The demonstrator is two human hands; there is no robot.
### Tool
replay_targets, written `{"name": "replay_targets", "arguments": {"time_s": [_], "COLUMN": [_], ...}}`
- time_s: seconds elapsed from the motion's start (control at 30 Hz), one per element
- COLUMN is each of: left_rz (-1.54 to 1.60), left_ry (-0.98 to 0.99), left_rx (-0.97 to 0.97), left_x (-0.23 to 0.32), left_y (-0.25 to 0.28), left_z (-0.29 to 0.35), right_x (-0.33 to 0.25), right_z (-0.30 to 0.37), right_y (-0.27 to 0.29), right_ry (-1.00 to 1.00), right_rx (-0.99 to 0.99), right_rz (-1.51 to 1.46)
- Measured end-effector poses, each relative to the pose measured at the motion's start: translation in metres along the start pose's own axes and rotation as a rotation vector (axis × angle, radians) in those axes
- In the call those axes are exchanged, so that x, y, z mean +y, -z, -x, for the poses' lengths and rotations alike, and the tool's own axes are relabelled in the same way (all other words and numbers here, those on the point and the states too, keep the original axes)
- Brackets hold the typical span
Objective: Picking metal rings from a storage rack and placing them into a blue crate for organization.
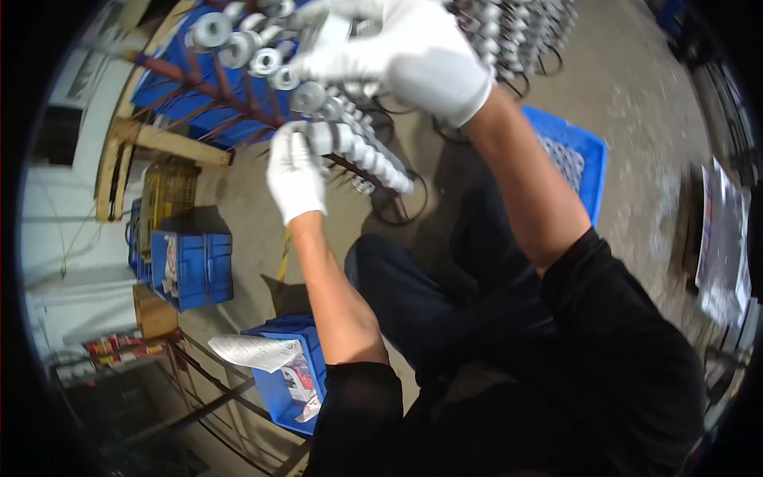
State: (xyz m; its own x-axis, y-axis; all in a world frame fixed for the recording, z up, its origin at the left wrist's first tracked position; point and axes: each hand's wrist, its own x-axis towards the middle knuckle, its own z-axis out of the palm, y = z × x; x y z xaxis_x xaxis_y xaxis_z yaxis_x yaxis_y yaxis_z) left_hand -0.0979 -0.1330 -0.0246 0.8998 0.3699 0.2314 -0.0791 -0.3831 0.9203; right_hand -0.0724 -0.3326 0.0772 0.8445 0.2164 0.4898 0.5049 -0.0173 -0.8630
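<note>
Both my hands wear white gloves. My left hand [294,175] is closed at the near end of a row of grey ring-shaped parts [362,151] on a rod, its fingertips against the end ring. Exactly what those fingers grip is hidden. Higher up, my right hand [421,63] reaches left across the rack, its fingers smeared by motion over more grey rings [310,97]. Whether it holds one cannot be made out. To its left, further grey rings [266,61] sit on the prongs of a rusty brown rack [218,97].
Several rows of grey parts [513,32] hang at the far right. A blue crate [596,171] with small grey rings stands by my right forearm. Blue bins [208,270] stand at the left; another blue bin [278,397] holding papers is below my left arm. A wooden frame [175,143] borders the rack.
</note>
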Motion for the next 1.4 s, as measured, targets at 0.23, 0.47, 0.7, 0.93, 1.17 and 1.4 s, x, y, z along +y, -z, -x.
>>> {"name": "replay_targets", "arguments": {"time_s": [0.23, 0.47, 0.7, 0.93, 1.17, 1.4], "left_rz": [-0.050, -0.305, -0.347, -0.305, -0.331, -0.308], "left_ry": [0.023, 0.029, 0.049, 0.016, 0.054, 0.027], "left_rx": [-0.011, 0.058, 0.142, 0.170, 0.178, 0.170], "left_x": [0.000, 0.014, 0.011, 0.015, 0.017, 0.016], "left_y": [0.014, -0.005, 0.000, -0.004, 0.000, -0.004], "left_z": [-0.010, -0.003, 0.003, 0.004, 0.008, 0.008], "right_x": [0.121, 0.266, 0.350, 0.361, 0.328, 0.377], "right_z": [0.105, 0.318, 0.403, 0.424, 0.402, 0.401], "right_y": [0.116, 0.194, 0.157, 0.157, 0.147, 0.174], "right_ry": [-0.514, -1.324, -1.256, -1.493, -1.209, -1.122], "right_rx": [0.174, 0.352, 0.561, 0.495, 0.177, 0.423], "right_rz": [-0.005, 0.584, 0.855, 0.568, 0.969, 1.139]}}
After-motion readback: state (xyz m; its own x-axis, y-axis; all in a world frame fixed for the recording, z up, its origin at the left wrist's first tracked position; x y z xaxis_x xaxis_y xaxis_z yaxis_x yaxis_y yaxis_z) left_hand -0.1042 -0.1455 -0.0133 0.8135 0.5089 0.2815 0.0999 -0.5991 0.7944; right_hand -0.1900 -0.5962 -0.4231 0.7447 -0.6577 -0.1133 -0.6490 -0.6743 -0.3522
